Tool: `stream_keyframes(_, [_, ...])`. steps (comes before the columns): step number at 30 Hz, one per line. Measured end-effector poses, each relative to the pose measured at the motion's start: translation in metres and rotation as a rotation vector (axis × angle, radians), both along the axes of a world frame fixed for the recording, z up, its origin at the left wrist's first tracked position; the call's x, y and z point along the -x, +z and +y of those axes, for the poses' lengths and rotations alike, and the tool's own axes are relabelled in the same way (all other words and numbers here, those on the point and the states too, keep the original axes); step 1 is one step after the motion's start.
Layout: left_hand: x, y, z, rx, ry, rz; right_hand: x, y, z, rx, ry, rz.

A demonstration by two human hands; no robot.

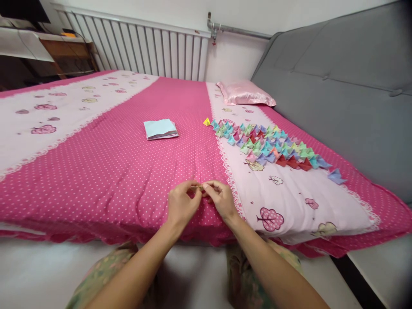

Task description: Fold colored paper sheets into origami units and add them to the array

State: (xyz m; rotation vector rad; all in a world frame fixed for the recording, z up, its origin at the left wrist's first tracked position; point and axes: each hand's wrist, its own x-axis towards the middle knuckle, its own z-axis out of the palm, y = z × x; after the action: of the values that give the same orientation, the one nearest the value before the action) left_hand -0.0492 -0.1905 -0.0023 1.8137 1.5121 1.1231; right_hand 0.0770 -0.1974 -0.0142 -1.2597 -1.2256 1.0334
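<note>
Close to the bed's front edge, my left hand and my right hand meet, fingertips nearly touching. Both pinch a small yellowish piece of folded paper, mostly hidden by the fingers. Ahead and to the left lies a stack of paper sheets, light blue on top. Rows of small folded paper boats in many colours spread over the bed at the right. A single yellow paper boat sits at their far left end.
A pink and white bedspread with slight wrinkles covers the bed. At the back right rests a pink pillow beside the grey padded headboard. A white radiator runs along the wall, and a wooden desk stands far left.
</note>
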Motion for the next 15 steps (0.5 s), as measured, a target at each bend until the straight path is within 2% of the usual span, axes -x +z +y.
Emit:
stream_keyframes(3, [0.0004,-0.0015,-0.0020,-0.100,-0.028,0.045,-0.0001,-0.0006,0.0000,-0.005,-0.011,0.005])
stream_keyframes(7, [0.0002,0.0000,-0.0032,-0.131,-0.027,0.080,-0.0004,-0.0028,0.0009,-0.019,-0.013,0.019])
stream_keyframes(11, [-0.0001,0.0011,-0.0024,-0.094,-0.018,0.034,-0.0012,-0.0023,0.0004,0.006,-0.008,0.045])
stream_keyframes(15, [0.0003,0.0017,0.0002,0.013,-0.039,-0.133,-0.0022,-0.0023,0.0003,0.044,-0.005,0.100])
